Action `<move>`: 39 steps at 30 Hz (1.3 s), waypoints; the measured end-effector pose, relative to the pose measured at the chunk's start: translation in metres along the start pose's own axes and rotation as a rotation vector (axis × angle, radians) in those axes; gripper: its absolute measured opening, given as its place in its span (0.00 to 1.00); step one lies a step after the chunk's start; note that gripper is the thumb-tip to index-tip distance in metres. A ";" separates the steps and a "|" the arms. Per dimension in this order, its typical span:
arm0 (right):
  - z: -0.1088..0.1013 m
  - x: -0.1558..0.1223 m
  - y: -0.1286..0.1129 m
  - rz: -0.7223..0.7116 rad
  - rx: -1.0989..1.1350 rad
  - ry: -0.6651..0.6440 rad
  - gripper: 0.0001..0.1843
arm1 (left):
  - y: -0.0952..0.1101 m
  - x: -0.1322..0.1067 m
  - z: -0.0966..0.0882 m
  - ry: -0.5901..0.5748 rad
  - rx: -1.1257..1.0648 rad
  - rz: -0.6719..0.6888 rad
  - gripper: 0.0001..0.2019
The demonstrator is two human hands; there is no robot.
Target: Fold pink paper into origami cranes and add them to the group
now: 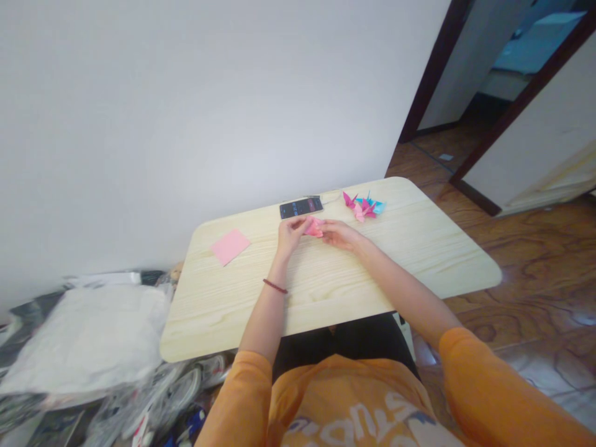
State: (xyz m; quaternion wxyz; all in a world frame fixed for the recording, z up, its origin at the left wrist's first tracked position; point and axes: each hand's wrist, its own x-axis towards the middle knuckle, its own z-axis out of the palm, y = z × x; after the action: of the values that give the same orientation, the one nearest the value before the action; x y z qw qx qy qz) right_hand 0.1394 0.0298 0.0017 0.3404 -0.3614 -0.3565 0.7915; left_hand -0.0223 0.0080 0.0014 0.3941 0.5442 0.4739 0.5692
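Note:
My left hand (pixel 291 237) and my right hand (pixel 338 234) meet above the pale wood-grain table (pixel 321 292), pinching a folded piece of pink paper (pixel 315 228) between them. Its shape is partly hidden by my fingers. A flat square of pink paper (pixel 230 246) lies to the left of my hands. Beyond my right hand sits a small cluster of pink and blue origami cranes (pixel 363 208). A dark smartphone (pixel 300 207) with a lit screen lies just past my left hand, close to the far edge.
A dark red bracelet (pixel 274 285) circles my left wrist. The table's far side stands against a white wall (pixel 186 124). White plastic bags (pixel 88 341) and clutter sit on the floor to the left. A wood-patterned floor (pixel 526 261) and a doorway lie to the right.

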 end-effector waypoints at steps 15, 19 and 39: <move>0.000 0.000 -0.002 -0.021 0.001 0.006 0.07 | 0.008 -0.003 0.001 -0.003 0.020 -0.066 0.18; -0.003 0.000 -0.003 -0.024 0.041 -0.021 0.06 | 0.010 -0.003 0.000 0.006 0.018 -0.071 0.17; -0.004 -0.001 0.000 -0.095 -0.188 0.055 0.10 | 0.007 -0.003 0.003 -0.063 0.021 -0.079 0.22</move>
State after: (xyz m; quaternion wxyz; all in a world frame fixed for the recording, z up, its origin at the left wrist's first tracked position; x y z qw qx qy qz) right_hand 0.1427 0.0304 0.0000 0.3519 -0.3962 -0.4363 0.7272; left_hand -0.0185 0.0036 0.0076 0.4254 0.5469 0.4884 0.5305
